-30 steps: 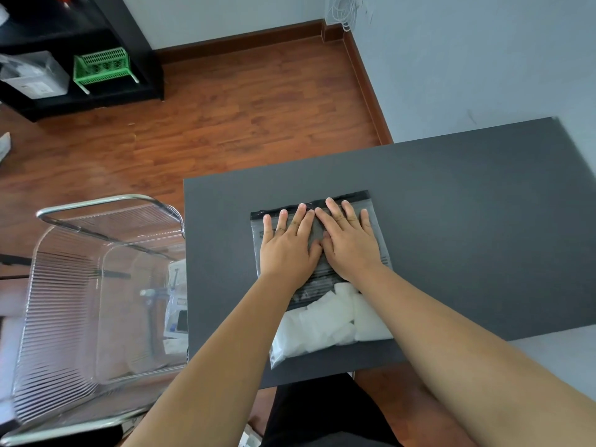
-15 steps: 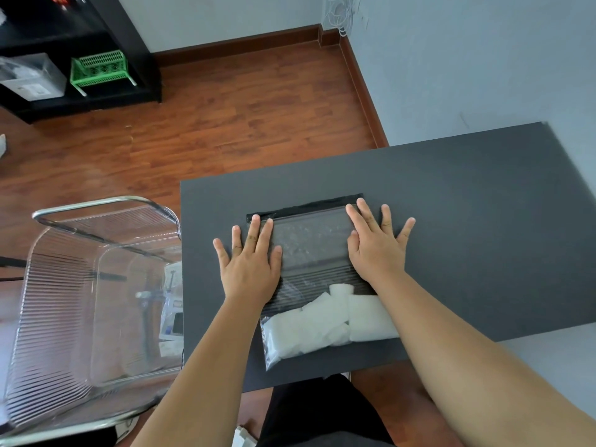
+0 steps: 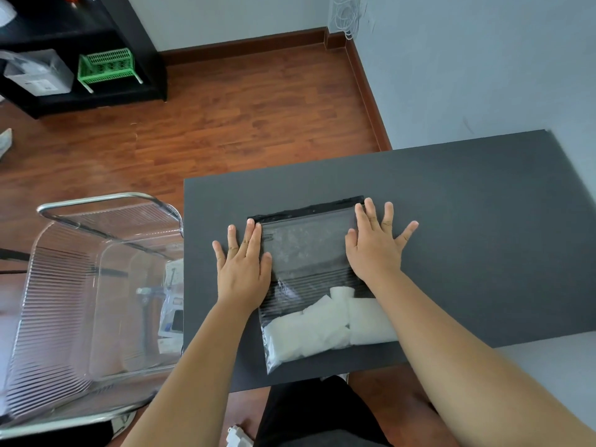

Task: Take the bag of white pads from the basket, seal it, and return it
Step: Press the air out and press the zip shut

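1. Head view, layout: the bag (image 3: 314,279) lies flat on the dark surface (image 3: 467,221), its black zip strip (image 3: 306,209) at the far edge and the white pads (image 3: 325,330) bunched at the near end. Lying flat like this probably lets the air be pressed out and gives the strip a firm backing for closing.

2. Head view, left hand (image 3: 243,266): it is spread flat, palm down, holding nothing. It rests on the bag's left edge, with the index fingertip near the left end of the zip strip and the outer fingers on the bare surface. It looks placed there to pin that side down.

3. Head view, right hand (image 3: 374,246): also flat, fingers splayed, empty. Its thumb side overlaps the bag's right edge and its index finger reaches the right end of the strip; the other fingers lie on the surface beyond the bag. The clear middle of the bag is bare between the two hands.

4. Head view, judgement: I cannot tell whether the strip is fully closed; the step in hand seems to be flattening or sealing.

5. Head view, destination: the clear basket (image 3: 80,285) stands just left of the surface, lower, with some packaged items inside; the bag is well clear of it.
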`<action>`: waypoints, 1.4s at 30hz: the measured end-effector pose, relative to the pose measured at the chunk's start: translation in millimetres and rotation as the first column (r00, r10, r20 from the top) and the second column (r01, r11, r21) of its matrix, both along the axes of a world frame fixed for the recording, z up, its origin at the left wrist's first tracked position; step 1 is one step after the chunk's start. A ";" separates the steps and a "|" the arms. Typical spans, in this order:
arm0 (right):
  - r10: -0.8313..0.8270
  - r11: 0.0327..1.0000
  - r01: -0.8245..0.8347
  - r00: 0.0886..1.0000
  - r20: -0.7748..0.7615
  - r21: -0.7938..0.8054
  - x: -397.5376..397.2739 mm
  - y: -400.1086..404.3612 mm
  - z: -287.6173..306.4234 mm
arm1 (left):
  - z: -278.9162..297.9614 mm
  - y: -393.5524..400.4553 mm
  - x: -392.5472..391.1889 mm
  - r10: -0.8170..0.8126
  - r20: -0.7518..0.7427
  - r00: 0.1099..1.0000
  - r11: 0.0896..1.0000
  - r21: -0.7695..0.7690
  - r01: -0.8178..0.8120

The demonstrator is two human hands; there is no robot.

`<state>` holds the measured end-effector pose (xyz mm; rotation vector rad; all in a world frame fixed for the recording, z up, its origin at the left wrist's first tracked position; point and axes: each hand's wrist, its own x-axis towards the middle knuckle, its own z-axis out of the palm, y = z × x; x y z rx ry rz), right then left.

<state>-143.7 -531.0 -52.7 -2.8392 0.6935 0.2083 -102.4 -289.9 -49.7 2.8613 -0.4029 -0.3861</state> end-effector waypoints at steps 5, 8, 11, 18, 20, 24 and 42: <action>0.359 0.924 -0.370 0.926 0.114 0.099 5.7 36.7 7.0 | 10.2 -17.0 -2.2 -0.122 0.057 0.991 0.992 -0.032 0.124; 0.377 0.916 -0.387 0.921 0.104 0.108 13.4 47.8 1.8 | 11.0 -36.0 1.6 -0.207 0.039 0.978 0.977 -0.049 0.209; 0.373 0.917 -0.384 0.922 0.103 0.111 14.8 47.9 -1.5 | 3.8 -42.1 5.4 -0.216 0.015 0.976 0.976 -0.011 0.216; 0.374 0.923 -0.381 0.921 0.105 0.056 13.1 49.7 -1.0 | -1.8 -43.6 3.8 -0.191 0.004 0.982 0.981 0.014 0.191; 0.378 0.923 -0.383 0.921 0.096 0.040 14.3 50.2 0.2 | -1.5 -43.4 5.5 -0.212 0.009 0.977 0.976 0.055 0.211; 0.409 0.911 -0.413 0.907 0.102 0.018 14.7 49.9 2.6 | -2.0 -41.6 10.6 -0.278 0.004 0.961 0.950 0.149 0.274; 0.164 0.933 -0.250 0.935 0.314 0.257 9.7 45.7 7.8 | 18.7 -37.4 29.2 0.118 0.039 0.992 0.920 -0.381 -0.094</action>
